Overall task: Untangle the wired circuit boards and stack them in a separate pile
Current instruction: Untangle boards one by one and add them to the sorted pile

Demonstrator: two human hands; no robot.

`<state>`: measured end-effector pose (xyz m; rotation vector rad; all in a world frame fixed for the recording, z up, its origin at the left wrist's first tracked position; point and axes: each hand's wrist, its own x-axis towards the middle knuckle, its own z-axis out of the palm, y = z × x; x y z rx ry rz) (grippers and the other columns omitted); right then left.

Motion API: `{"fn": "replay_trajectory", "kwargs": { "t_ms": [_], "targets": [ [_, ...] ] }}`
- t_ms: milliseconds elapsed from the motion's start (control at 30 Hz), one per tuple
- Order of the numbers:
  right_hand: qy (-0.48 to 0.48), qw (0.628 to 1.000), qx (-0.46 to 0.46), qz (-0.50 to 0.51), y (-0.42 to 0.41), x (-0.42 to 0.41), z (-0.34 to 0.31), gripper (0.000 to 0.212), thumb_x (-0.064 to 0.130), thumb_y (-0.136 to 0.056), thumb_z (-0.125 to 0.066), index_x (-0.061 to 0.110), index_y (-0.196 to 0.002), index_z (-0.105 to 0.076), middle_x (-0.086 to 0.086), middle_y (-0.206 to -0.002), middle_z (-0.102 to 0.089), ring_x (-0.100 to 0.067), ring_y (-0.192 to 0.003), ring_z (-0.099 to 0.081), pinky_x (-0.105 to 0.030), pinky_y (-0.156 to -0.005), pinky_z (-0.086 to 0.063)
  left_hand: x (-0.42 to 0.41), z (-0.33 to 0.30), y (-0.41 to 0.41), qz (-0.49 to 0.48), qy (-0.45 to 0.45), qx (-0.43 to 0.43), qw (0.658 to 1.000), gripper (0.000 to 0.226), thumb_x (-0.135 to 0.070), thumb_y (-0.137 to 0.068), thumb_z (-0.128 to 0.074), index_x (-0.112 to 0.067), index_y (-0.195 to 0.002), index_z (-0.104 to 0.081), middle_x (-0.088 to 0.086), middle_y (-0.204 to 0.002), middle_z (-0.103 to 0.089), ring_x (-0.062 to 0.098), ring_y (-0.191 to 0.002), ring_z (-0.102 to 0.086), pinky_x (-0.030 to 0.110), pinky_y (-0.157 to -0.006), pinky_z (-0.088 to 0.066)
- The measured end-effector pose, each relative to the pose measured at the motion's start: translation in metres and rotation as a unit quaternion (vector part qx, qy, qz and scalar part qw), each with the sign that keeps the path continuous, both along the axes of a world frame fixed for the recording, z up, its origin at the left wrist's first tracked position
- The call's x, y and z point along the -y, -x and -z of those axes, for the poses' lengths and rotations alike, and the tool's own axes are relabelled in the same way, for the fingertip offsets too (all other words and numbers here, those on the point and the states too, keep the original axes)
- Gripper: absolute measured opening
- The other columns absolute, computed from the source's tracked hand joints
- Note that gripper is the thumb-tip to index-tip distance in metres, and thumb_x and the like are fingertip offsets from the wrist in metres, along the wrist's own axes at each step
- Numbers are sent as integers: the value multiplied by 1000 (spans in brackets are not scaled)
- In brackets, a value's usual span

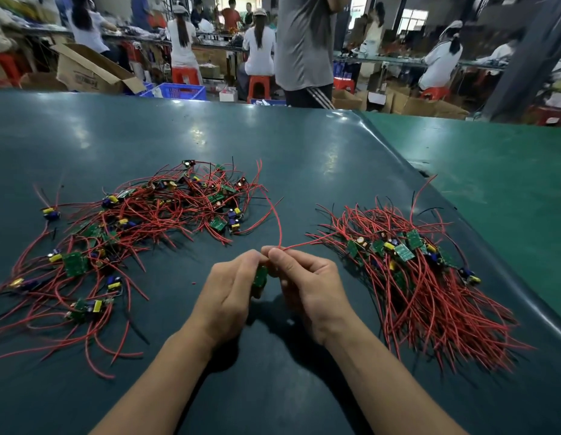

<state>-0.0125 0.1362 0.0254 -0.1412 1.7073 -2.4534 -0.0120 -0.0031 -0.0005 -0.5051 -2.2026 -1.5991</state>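
I see red and black wires (153,211) on green circuit boards (404,251) with yellow and blue parts, all on my dark teal tabletop (147,136); a brighter green surface (492,171) lies beside it.

Low in the middle of the frame, the left hand (230,290) and the right hand (307,285) are holding one small green circuit board (260,277) between them. The right hand's fingertips (277,254) are pinching its thin red wire (277,221). A messy tangle of red-wired boards (141,221) is lying at the left on the dark green table mat (304,146). A neater pile of red-wired boards (407,271) is lying at the right.
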Motion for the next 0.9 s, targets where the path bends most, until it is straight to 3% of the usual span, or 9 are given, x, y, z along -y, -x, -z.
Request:
{"fn": "replay_trajectory", "kwargs": {
  "t_ms": [167, 400, 533, 633, 733, 800, 900],
  "targets": [
    [-4, 997, 8, 74, 3, 0, 3, 11, 16, -83, -74, 10, -74, -76, 8, -46, -44, -4, -38, -31, -15, -37, -25, -4, -5, -3, 2, 51, -13, 999, 26, -39, -91, -46, -20, -82, -62, -6, -58, -47, 7, -51, -40, 25, -52, -35],
    [14, 990, 1, 137, 11, -1, 6, 26, 10, -85, -73, 12, -60, -69, 11, -42, -36, -4, -36, -24, -16, -36, -22, -3, -8, -4, -16, 60, -22, 998, 33, -36, -84, -48, -11, -68, -62, -5, -53, -47, 3, -47, -39, 15, -50, -31],
    [23, 981, 13, 192, 20, -11, 5, 16, 10, -85, -73, 5, -71, -66, 9, -41, -36, -4, -33, -23, -15, -35, -20, -3, -8, -6, -19, 51, -19, 998, 31, -35, -79, -49, -11, -63, -61, -6, -49, -42, 4, -45, -36, 23, -47, -30],
    [47, 974, 24, 222, 27, -22, 4, 14, 9, -86, -72, -2, -78, -67, 7, -42, -38, -4, -32, -23, -16, -34, -21, -2, -9, -8, -22, 55, -25, 998, 29, -33, -76, -50, -13, -58, -60, 6, -47, -45, 17, -43, -39, 29, -45, -31],
    [58, 973, 21, 224, 29, -25, 5, 22, 10, -91, -66, 3, -69, -68, 5, -43, -38, -4, -32, -22, -15, -35, -18, 0, -12, -10, -24, 61, -48, 997, 27, -27, -73, -51, -11, -53, -59, 7, -45, -44, 24, -42, -40, 32, -42, -31],
    [83, 977, 32, 196, 30, -23, 5, 35, 10, -95, -60, 7, -60, -58, 5, -39, -31, -5, -30, -20, -14, -34, -17, 1, -13, -12, -27, 66, -60, 996, 27, -25, -72, -50, -9, -51, -58, 6, -44, -43, 20, -40, -38, 31, -41, -29],
    [103, 981, 63, 150, 32, -24, 4, 36, 15, -97, -56, 10, -62, -50, 7, -39, -28, -4, -30, -21, -14, -31, -18, 2, -12, -12, -50, 76, -52, 994, 29, -29, -73, -51, -9, -53, -57, 7, -45, -43, 20, -41, -38, 30, -43, -29]
  ]
}}
